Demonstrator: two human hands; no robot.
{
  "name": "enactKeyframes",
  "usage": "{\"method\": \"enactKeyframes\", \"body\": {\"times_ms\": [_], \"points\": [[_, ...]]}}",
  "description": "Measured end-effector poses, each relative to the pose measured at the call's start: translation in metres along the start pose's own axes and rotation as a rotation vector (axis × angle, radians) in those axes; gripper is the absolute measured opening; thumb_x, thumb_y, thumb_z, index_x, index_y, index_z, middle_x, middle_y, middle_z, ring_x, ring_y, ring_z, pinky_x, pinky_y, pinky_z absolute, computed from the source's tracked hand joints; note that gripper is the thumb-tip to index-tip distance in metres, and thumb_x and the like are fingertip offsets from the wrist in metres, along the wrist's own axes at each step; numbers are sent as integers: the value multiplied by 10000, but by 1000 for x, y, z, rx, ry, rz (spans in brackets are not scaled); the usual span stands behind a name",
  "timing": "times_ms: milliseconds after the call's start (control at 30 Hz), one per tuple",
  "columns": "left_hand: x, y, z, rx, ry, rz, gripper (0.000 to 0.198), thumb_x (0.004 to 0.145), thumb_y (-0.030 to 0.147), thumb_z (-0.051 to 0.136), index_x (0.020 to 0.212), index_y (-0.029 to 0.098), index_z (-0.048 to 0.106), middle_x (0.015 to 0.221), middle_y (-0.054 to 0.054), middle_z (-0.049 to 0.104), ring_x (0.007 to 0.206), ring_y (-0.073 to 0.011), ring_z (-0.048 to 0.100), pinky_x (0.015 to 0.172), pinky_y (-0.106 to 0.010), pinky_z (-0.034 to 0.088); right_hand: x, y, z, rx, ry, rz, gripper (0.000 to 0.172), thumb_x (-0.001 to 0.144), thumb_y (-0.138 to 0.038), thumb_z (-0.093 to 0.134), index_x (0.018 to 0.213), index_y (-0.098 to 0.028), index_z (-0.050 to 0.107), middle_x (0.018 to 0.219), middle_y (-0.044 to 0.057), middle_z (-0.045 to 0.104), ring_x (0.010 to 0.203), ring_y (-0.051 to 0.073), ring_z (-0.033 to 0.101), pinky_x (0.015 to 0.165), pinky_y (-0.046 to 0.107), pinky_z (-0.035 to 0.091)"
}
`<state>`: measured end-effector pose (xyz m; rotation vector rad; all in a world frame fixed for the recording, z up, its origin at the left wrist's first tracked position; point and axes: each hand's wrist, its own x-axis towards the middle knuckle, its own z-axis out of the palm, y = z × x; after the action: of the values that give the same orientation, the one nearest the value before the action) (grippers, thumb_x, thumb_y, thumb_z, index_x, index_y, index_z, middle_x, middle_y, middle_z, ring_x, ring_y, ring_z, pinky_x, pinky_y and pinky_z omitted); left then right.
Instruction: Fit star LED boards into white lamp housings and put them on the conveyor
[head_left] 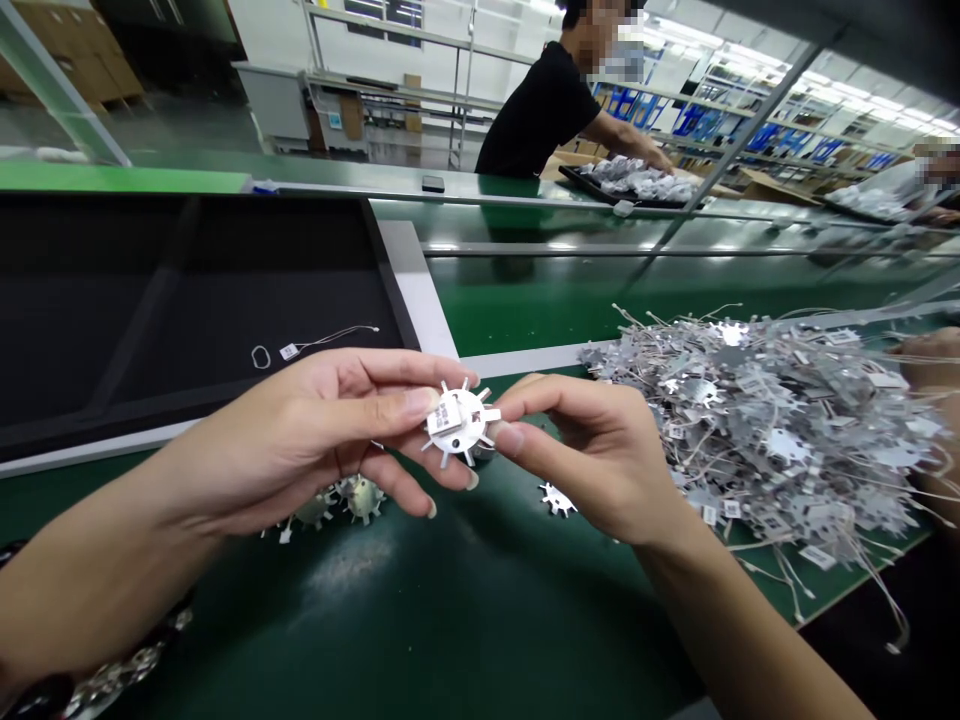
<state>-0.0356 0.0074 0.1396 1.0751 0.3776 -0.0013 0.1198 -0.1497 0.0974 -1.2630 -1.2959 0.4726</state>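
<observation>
Left grip [337, 410]: thumb over fingers, narrow pinch on a toothed metal disc [469, 430], other fingers spread loosely below. Right grip [589, 430]: thumb and forefinger nearly together, pinching the disc's right edge. So the disc sits between both grips, raised above the green desk [420, 620], flat face roughly toward the camera. White label [447, 416] on the disc, right by the left thumb; print too small to read.

Below the left grip, partly hidden by it: a couple of similar discs [364, 498] on the desk. Just left of the right grip's lower side: one spare disc [556, 499], also on the desk.

Right of the right grip: big heap [765, 430] of toothed discs, pale wires and white tags, tangled, wires trailing past the desk edge. At the heap's far right, part of another person's arm [937, 385], blurred.

Beyond the left grip: black tray [90, 300], pale rim. In it, near the grip, a wired tag [289, 352] and a small loop [260, 357], apart.

Far beyond the right grip: a person in black [525, 110], one hand at a pile of wrapped pieces [637, 178].
</observation>
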Motion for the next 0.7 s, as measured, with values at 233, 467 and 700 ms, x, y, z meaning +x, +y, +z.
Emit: {"method": "enactKeyframes", "body": {"times_ms": [233, 467, 700], "points": [[1, -2, -1, 12, 36, 0, 109, 834, 194, 830, 943, 202, 841, 809, -69, 828, 683, -225, 796, 562, -258, 677, -2, -4, 1, -213, 9, -181, 94, 904, -110, 726, 932, -196, 750, 852, 14, 788, 734, 133, 711, 643, 243, 559], [3, -6, -3, 20, -6, -37, 100, 821, 218, 846, 917, 208, 820, 802, -28, 804, 711, -202, 792, 576, -223, 671, -1, 1, 1, -489, 2, -393, 130, 943, -103, 648, 958, -212, 716, 830, 20, 793, 724, 155, 721, 662, 296, 571], [2, -11, -2, 63, 22, 17, 146, 833, 322, 844, 928, 264, 750, 754, 10, 802, 679, -221, 805, 549, -226, 658, 0, 8, 3, -632, 81, -577, 156, 924, -82, 667, 997, -208, 724, 969, 65, 831, 826, 201, 779, 717, 348, 619]]}}
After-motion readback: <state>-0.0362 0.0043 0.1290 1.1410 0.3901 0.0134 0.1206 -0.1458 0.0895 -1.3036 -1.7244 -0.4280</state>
